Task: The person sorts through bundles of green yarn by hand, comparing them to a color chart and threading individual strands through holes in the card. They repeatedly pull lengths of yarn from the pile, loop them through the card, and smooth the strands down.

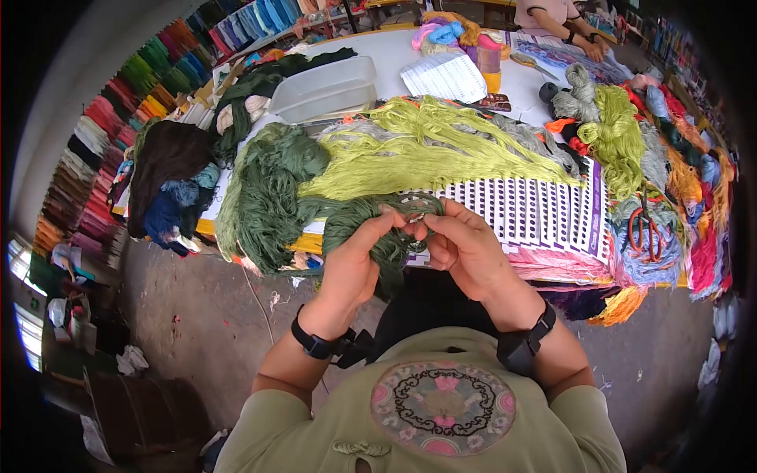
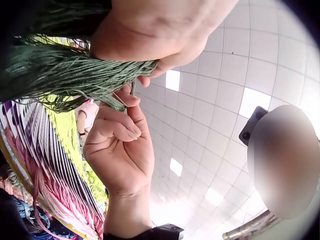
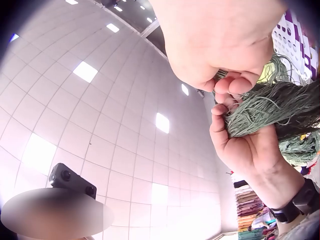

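Note:
A skein of dark green thread (image 1: 351, 225) lies across my left hand (image 1: 355, 264), whose fingers curl round it near its end. Beside it, my right hand (image 1: 473, 248) pinches a few strands at the skein's tip between thumb and fingers. The two sets of fingertips almost meet, as the left wrist view shows, where thin strands of the green skein (image 2: 60, 75) run to the right hand (image 2: 120, 145). From the right wrist side, the thread (image 3: 265, 112) rests over the left palm (image 3: 250, 152), with its looped end at the fingers.
Dark green skeins (image 1: 272, 197) heap left of my hands. Yellow-green thread (image 1: 441, 146) spreads over punched white cards (image 1: 520, 209) on the table. A plastic tray (image 1: 327, 88) stands behind. Red-handled scissors (image 1: 645, 236) lie among skeins at right. Another person (image 1: 544, 17) works across the table.

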The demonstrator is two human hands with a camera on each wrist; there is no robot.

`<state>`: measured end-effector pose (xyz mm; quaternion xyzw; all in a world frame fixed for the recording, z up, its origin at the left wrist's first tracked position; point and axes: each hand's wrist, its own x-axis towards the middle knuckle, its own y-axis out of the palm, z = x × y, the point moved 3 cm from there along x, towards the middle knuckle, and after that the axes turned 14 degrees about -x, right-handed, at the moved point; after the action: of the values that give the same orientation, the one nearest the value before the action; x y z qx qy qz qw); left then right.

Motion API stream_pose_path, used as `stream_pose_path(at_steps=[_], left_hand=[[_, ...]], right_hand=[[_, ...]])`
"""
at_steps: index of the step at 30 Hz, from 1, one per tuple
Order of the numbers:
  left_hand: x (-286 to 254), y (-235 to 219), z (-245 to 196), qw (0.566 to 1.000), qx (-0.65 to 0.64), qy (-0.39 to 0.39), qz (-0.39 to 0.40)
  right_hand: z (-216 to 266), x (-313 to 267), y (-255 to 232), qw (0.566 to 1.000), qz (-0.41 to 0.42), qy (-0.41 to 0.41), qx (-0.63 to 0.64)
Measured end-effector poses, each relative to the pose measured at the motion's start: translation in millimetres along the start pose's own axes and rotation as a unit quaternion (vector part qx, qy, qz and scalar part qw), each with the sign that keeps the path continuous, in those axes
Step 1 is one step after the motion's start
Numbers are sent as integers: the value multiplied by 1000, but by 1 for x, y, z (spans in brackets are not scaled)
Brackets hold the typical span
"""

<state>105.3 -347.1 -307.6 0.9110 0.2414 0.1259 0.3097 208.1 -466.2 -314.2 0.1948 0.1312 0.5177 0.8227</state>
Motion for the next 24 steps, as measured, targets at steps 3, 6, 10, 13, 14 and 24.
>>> stream_pose_path(at_steps=[3,6,10,13,14,24], left_hand=[[-15,7,-3,999,-11,11,32],[-32,13,-8,996,49,71,32],[-49,23,-18,948,261,179,39],[-62,38,-24,936,291,192,40],[-64,40,-23,951,255,169,46],[-52,32,-35,991,72,-88,75]], right_hand=[[6,-17,9,1000,2,-17,-24],[12,-32,16,999,2,-25,-29],[20,-46,25,997,14,-57,-59],[22,-52,32,995,28,-56,-79],[23,-53,34,994,33,-57,-91],[40,-73,9,884,5,-57,-463]])
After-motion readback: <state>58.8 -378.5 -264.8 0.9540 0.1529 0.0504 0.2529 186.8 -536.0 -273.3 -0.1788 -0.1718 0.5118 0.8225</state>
